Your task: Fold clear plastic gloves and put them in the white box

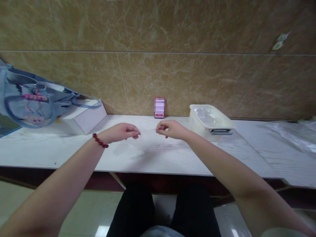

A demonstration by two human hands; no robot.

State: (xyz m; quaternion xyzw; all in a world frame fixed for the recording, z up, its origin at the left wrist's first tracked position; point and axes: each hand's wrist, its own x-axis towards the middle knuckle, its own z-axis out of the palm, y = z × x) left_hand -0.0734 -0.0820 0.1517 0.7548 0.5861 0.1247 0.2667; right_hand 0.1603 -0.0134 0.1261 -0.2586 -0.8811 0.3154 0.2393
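Both of my hands are held above the white tabletop [153,161], facing each other with a small gap between the fingertips. My left hand [124,131], with a dark red bead bracelet [100,141] on its wrist, has thumb and fingers pinched together. My right hand [170,129] is pinched in the same way. A faint, see-through patch shows between them, perhaps clear film, but I cannot make out its kind or edges. Nearest to my right hand is a cream plastic bin [209,123] with clear plastic pieces inside.
A phone [159,108] leans upright against the brown marble wall [158,75]. To the left, a light blue bag [29,102] rests by a white box [85,118]. Clear plastic wrapping [296,133] lies at the far right. My legs [134,210] are below the table's front edge.
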